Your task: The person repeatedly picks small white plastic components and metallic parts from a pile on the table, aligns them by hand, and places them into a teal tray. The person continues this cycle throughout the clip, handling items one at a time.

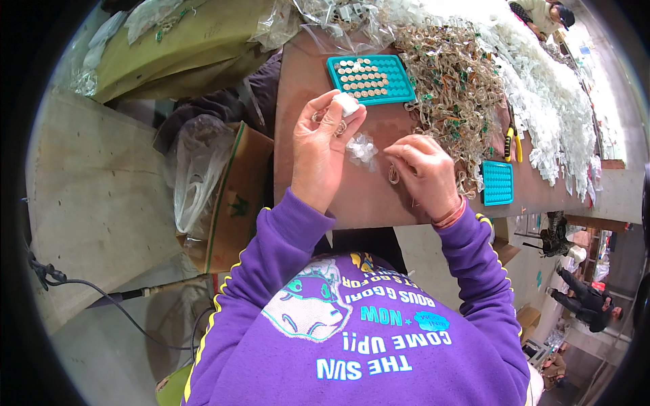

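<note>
My left hand point(317, 155) is closed around a small white block point(347, 103), held between thumb and fingers just in front of a teal tray point(401, 73). Thin coiled loops also show in that hand. Rows of small round pieces point(364, 85) fill part of the tray. My right hand point(431, 177) pinches a small coiled loop of thin cord point(393, 174) low over the brown table. Between both hands lies a little heap of clear plastic bits point(362, 150). Beyond my right hand spreads a large tangle of coiled cords point(450, 95) with green specks.
Yellow-handled pliers point(512, 143) and a second teal tray point(498, 183) are at the right. A big heap of translucent white pieces point(555, 115) covers the far right. A cardboard box point(230, 210) with a plastic bag point(200, 169) stands left. Other people point(588, 298) are farther off.
</note>
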Demonstrator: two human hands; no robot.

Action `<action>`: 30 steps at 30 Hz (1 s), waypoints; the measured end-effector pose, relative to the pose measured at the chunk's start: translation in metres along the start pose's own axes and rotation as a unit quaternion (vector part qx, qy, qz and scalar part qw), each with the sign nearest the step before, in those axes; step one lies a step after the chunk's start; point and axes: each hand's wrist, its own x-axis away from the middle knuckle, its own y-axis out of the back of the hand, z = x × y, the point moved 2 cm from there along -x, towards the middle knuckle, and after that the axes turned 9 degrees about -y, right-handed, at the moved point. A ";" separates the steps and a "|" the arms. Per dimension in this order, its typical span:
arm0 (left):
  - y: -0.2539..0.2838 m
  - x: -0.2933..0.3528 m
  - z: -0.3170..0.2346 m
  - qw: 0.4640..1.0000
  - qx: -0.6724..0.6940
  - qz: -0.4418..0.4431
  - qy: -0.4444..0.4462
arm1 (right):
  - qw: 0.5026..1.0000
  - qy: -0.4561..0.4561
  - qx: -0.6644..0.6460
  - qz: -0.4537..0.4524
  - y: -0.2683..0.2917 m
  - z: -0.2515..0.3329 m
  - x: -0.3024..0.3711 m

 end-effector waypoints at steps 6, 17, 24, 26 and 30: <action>-0.003 0.002 0.000 1.000 -0.012 0.013 0.012 | 0.994 0.053 0.090 -0.012 -0.012 0.013 0.017; -0.005 0.003 -0.002 0.999 -0.025 0.036 0.021 | 0.996 0.040 0.065 -0.035 -0.016 0.003 0.017; -0.003 0.002 0.000 0.998 -0.027 0.024 0.044 | 0.986 -0.130 -0.102 -0.036 -0.011 -0.008 0.011; -0.002 0.002 0.001 0.998 -0.034 0.020 0.048 | 0.980 -0.152 -0.126 -0.027 -0.009 -0.010 0.008; 0.000 0.001 0.003 0.998 -0.014 0.026 0.063 | 0.964 -0.202 -0.171 -0.004 -0.007 -0.015 0.003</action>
